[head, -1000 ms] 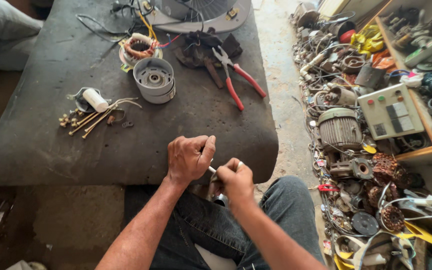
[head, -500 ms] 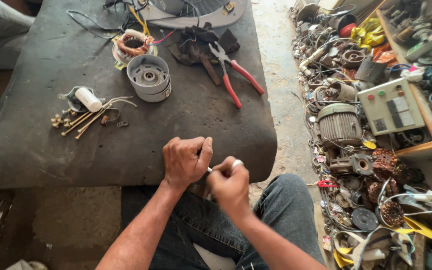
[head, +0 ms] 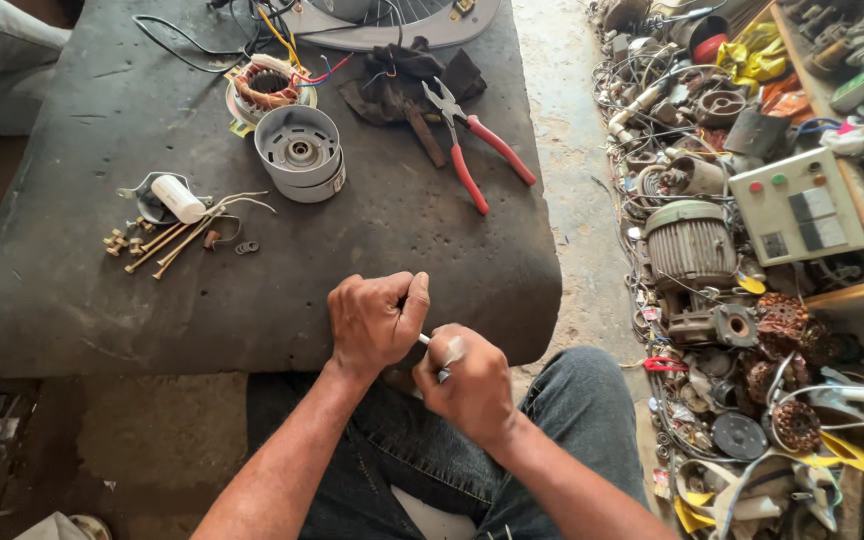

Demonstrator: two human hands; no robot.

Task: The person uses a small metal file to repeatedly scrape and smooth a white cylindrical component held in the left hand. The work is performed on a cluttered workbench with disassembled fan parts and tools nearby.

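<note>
A seated person works at the near edge of a dark surface, both hands meeting low in the centre of the frame, just over the lap, where a small part can be steadied close to the body. The left hand is curled into a fist around something mostly hidden, while the right hand is closed on a thin metal piece that bridges the two; what it is cannot be made out. Set out within reach are a grey motor housing at upper centre, red-handled pliers to its right, and a white capacitor with long brass bolts grouped at the left, apparently kept together. Scrap motors crowd the floor at right.
</note>
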